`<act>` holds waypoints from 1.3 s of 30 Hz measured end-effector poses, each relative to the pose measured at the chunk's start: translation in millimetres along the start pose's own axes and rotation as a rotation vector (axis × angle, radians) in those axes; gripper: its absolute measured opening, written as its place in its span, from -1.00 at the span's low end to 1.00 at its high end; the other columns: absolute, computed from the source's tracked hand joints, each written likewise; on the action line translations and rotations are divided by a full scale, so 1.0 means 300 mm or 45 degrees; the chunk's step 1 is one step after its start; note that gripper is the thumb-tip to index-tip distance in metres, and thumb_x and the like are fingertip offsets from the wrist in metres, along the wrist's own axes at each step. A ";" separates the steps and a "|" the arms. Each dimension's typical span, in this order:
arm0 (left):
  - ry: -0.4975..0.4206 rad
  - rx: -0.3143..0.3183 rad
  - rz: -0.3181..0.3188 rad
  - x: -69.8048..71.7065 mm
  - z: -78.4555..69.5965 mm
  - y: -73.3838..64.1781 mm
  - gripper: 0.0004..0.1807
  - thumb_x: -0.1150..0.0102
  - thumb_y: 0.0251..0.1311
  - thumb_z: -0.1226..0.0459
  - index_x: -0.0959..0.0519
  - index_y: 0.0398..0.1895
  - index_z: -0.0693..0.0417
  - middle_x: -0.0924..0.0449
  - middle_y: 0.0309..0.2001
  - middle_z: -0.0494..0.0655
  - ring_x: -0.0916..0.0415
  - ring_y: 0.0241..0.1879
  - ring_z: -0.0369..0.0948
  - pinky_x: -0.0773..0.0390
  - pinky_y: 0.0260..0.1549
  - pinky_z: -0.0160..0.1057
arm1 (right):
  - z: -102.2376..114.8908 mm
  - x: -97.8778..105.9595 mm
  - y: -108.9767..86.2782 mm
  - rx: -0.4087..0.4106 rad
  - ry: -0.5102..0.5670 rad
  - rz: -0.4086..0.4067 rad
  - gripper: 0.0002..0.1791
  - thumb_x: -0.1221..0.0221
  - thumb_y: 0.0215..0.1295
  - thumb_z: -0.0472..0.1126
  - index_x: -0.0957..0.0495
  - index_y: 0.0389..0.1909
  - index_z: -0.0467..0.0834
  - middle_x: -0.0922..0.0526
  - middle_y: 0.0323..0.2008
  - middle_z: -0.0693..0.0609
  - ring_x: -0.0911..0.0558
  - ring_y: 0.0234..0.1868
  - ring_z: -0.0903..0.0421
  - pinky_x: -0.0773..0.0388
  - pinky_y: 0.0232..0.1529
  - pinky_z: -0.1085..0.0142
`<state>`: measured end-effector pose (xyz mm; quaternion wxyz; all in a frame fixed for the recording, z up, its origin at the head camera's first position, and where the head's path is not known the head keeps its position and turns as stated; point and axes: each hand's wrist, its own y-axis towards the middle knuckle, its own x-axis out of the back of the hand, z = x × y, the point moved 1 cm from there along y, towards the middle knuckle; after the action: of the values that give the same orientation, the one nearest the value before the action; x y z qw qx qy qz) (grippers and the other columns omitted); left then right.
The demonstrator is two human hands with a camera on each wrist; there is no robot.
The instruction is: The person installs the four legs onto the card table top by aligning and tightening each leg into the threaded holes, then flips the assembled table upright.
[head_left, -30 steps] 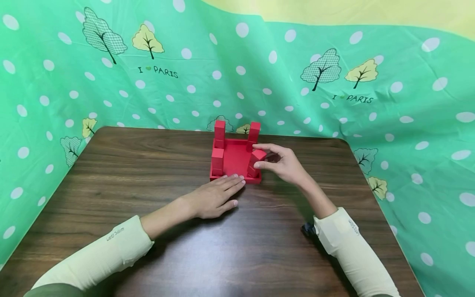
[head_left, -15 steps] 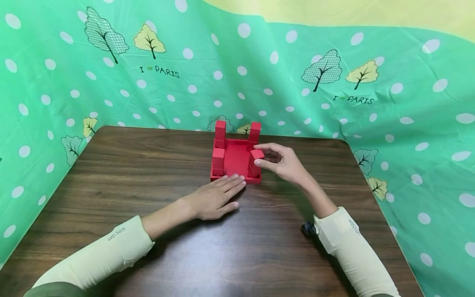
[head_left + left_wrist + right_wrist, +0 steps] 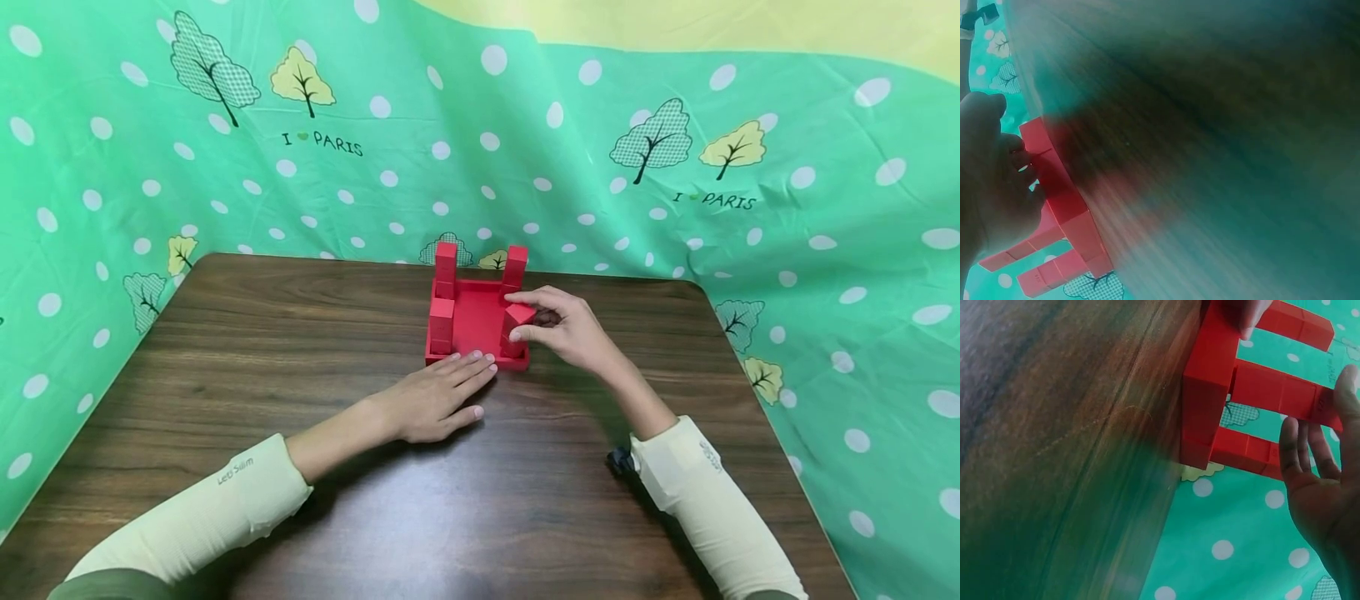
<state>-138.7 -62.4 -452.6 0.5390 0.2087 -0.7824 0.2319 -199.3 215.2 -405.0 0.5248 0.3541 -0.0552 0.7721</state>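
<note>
A square red tray [image 3: 474, 321] with low walls sits toward the back of the table, a stack of red blocks rising from each corner. At the front right corner, the top block [image 3: 520, 314] is turned out of line with the stack. My right hand [image 3: 572, 331] pinches it from the right, thumb on the near side and index finger behind. In the right wrist view, the thumb lies against the upper end of that stack [image 3: 1279, 390]. My left hand [image 3: 433, 406] lies palm down, its straight fingertips on the tray's front wall [image 3: 513, 364].
The brown wooden table [image 3: 315, 333] surrounds the tray. A green dotted curtain [image 3: 525, 150] with tree prints hangs right behind the table's back edge. The other front stack [image 3: 442, 327] and the back stacks stand close to the right hand.
The right thumb and index finger have shifted slightly on the front right stack, and its top block has turned a little. The left hand stays on the tray's front wall.
</note>
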 end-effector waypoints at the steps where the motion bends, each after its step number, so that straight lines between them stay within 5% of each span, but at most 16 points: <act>1: 0.000 -0.001 -0.001 0.000 0.001 0.000 -0.18 0.16 0.80 -0.12 0.01 0.89 0.06 0.09 0.89 -0.01 0.20 0.90 0.01 0.11 0.89 0.08 | 0.000 0.001 0.000 -0.008 -0.006 0.012 -0.39 -0.61 0.33 -0.26 -0.74 0.40 -0.12 -0.77 0.19 -0.11 -0.72 -0.02 -0.01 -0.71 -0.03 0.49; 9: -0.017 -0.014 -0.007 0.004 -0.001 0.000 -0.18 0.15 0.80 -0.11 0.01 0.89 0.07 0.08 0.89 0.00 0.18 0.89 0.01 0.09 0.89 0.08 | 0.009 0.027 -0.011 -0.079 0.012 0.128 -0.36 -0.47 0.47 -0.29 -0.62 0.55 -0.09 -0.68 0.35 -0.12 -0.69 0.30 -0.06 -0.78 0.38 -0.10; 18: -0.019 -0.016 -0.005 0.007 -0.003 -0.002 -0.18 0.15 0.80 -0.11 0.00 0.89 0.07 0.07 0.89 0.01 0.18 0.89 0.01 0.09 0.89 0.08 | 0.009 0.026 -0.012 -0.119 -0.061 0.085 -0.36 -0.57 0.40 -0.10 -0.68 0.47 -0.05 -0.73 0.20 -0.03 -0.75 0.07 0.00 -0.77 0.09 0.32; 26: -0.012 -0.013 0.003 0.010 -0.001 0.000 -0.18 0.16 0.81 -0.11 0.00 0.89 0.07 0.08 0.89 0.00 0.18 0.89 0.01 0.09 0.89 0.08 | -0.005 0.017 -0.008 -0.074 -0.099 0.100 -0.33 -0.57 0.41 -0.11 -0.65 0.51 -0.02 -0.74 0.22 -0.05 -0.70 -0.03 0.03 -0.72 -0.02 0.37; 39: -0.025 -0.011 0.018 0.021 0.001 -0.002 -0.18 0.14 0.80 -0.10 0.00 0.89 0.08 0.08 0.89 0.01 0.20 0.90 0.01 0.10 0.89 0.08 | -0.002 0.034 -0.012 -0.134 -0.017 0.116 -0.38 -0.50 0.46 -0.19 -0.66 0.50 -0.12 -0.84 -0.04 -0.11 -0.77 -0.12 0.00 -0.75 -0.10 0.35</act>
<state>-140.8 -63.7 -446.6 0.5305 0.2032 -0.7902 0.2301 -198.6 224.9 -400.3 0.5068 0.3284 -0.1152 0.7887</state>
